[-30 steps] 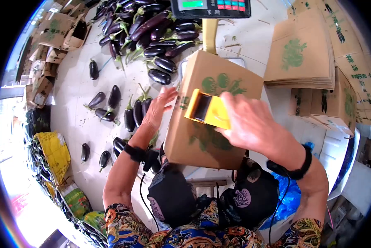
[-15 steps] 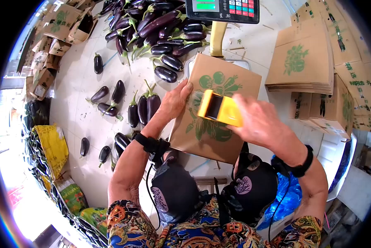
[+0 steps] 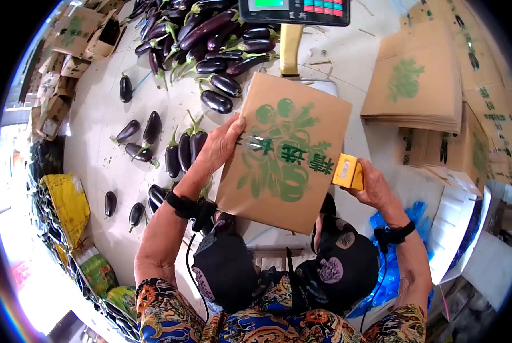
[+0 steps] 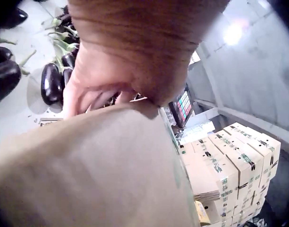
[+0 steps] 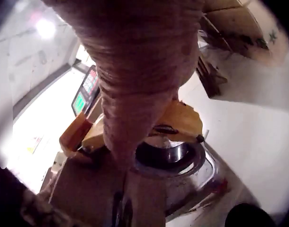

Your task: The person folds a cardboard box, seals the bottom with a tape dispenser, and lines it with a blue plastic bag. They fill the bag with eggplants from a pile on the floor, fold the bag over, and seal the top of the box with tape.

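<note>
A cardboard box (image 3: 261,194) with green vegetable prints lies tilted in front of the person. My left hand (image 3: 219,143) grips its left edge, thumb on the top face and fingers down the side. At the right edge, my right hand (image 3: 373,186) holds a yellow tape dispenser (image 3: 347,172) against the box. Clear tape (image 3: 287,150) with dark green characters runs across the top face between the two hands. In the right wrist view the tape roll (image 5: 173,153) shows under the dispenser.
A scale display (image 3: 293,14) stands behind the box on a yellow post (image 3: 290,51). Eggplants (image 3: 210,40) are heaped at the upper left, with several scattered nearby. Flattened cartons (image 3: 413,80) are stacked at right, above blue plastic bags (image 3: 388,268).
My right hand has moved the tape dispenser right and down, from over the box to its right edge. Printed tape now shows across the top. My left hand stays at the left edge.
</note>
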Motion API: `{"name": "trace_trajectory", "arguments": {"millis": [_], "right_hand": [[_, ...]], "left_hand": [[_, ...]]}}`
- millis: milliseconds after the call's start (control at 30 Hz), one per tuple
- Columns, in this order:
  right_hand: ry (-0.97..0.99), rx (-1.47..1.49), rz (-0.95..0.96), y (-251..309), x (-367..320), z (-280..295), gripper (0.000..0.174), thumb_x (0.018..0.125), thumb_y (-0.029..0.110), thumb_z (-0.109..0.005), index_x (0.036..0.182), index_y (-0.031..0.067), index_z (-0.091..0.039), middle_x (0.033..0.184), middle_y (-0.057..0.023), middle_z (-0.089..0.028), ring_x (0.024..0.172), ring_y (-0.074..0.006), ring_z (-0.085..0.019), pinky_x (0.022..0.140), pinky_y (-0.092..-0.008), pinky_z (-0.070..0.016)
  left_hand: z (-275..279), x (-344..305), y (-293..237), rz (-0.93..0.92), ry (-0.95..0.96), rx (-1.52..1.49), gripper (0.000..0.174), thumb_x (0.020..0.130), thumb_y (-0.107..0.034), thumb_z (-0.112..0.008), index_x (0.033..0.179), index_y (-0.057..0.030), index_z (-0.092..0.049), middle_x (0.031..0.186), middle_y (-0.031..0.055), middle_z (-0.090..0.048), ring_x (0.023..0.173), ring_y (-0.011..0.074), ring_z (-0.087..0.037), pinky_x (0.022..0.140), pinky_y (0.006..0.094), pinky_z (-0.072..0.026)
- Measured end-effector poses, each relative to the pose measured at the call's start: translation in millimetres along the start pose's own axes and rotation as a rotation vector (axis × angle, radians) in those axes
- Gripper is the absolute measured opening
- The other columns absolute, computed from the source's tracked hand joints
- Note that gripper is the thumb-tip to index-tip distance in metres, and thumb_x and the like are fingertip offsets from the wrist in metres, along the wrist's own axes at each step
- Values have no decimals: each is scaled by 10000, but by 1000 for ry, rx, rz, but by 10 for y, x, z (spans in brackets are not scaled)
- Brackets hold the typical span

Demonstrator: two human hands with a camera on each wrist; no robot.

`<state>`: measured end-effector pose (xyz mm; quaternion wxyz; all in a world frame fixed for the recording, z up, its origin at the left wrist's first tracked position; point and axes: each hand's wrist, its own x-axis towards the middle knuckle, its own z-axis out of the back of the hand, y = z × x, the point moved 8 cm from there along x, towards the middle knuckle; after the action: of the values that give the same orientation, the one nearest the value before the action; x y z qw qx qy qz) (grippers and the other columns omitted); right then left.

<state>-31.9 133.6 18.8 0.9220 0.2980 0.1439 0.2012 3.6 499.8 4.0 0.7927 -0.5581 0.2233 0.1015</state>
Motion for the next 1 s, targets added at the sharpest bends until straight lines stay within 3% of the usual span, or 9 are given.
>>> {"name": "trace_trajectory", "arguments": {"millis": [167, 300, 400, 567, 633, 667, 733, 867, 1000], "right_hand": [[27, 137, -131, -247, -74, -284, 509, 793, 202, -827, 1161, 45, -513, 1021, -122, -677, 979, -303, -687, 826, -409, -562], [-50, -61, -139, -238, -364, 73, 578, 696, 130, -875, 1155, 51, -533, 991, -104, -686, 893, -232, -690, 787, -357, -558], [-63, 49, -212, 200, -355, 622, 539, 772, 238, -846, 1147, 17, -527, 967, -109, -680, 916, -205, -679, 805, -350, -555], [8, -332, -68, 1199, 138, 1039, 554, 755, 309, -830, 1105, 19, -512, 933, -240, -646, 864, -481, -629, 701, -494, -505], [24, -296, -60, 1463, 363, 945, 546, 751, 306, -830, 1091, 27, -507, 937, -219, -664, 846, -465, -647, 695, -501, -514], [14, -316, -27, 1608, 487, 886, 534, 746, 290, -830, 1083, 30, -507, 927, -212, -666, 830, -455, -652, 691, -499, -522], [14, -322, 15, 1849, 731, 759, 519, 732, 270, -834, 1062, 34, -512, 910, -206, -667, 806, -432, -664, 690, -493, -536], [44, -365, 89, 2146, 1112, 492, 514, 719, 283, -841, 1003, 11, -511, 861, -206, -668, 786, -399, -681, 686, -484, -542], [140, -364, 70, 2094, 1192, 514, 508, 725, 278, -831, 1004, 4, -508, 851, -219, -665, 783, -413, -678, 687, -490, -540]], "left_hand": [[-189, -18, 116, 37, 127, -319, 664, 1000, -491, -521, 1467, -27, -431, 1362, 115, -553, 1195, 209, -548, 996, 351, -464], [-447, -63, -9, 114, 211, -603, 630, 985, -466, -564, 1441, -41, -470, 1323, 107, -592, 1166, 199, -586, 966, 339, -504], [-786, 38, 71, 186, 320, -737, 682, 993, -540, -516, 1467, -57, -435, 1344, 114, -574, 1126, 209, -603, 960, 349, -514], [-1071, 243, 413, 209, 212, -881, 725, 1024, -609, -350, 1460, -36, -434, 1326, 126, -594, 1074, 208, -630, 961, 349, -515], [-928, 559, 1093, 256, 252, -383, 734, 1010, -639, -318, 1378, -45, -544, 1203, 152, -654, 1077, 205, -629, 915, 357, -509], [-697, 394, 768, 344, 341, -128, 674, 1044, -574, -319, 1401, -38, -519, 1287, 126, -615, 1079, 180, -622, 918, 312, -502], [-445, 310, 388, -51, 127, -93, 651, 1039, -575, -307, 1346, -54, -549, 1204, 111, -636, 1103, 171, -591, 944, 311, -469], [-219, -135, -675, -225, 204, -385, 583, 1072, -500, -250, 1352, -57, -505, 1197, 86, -621, 1120, 148, -551, 1010, 314, -423], [-262, 37, -491, -455, 105, -66, 414, 1007, -248, -488, 1366, -43, -493, 1334, 142, -566, 1162, 285, -589, 1011, 351, -447]]}}
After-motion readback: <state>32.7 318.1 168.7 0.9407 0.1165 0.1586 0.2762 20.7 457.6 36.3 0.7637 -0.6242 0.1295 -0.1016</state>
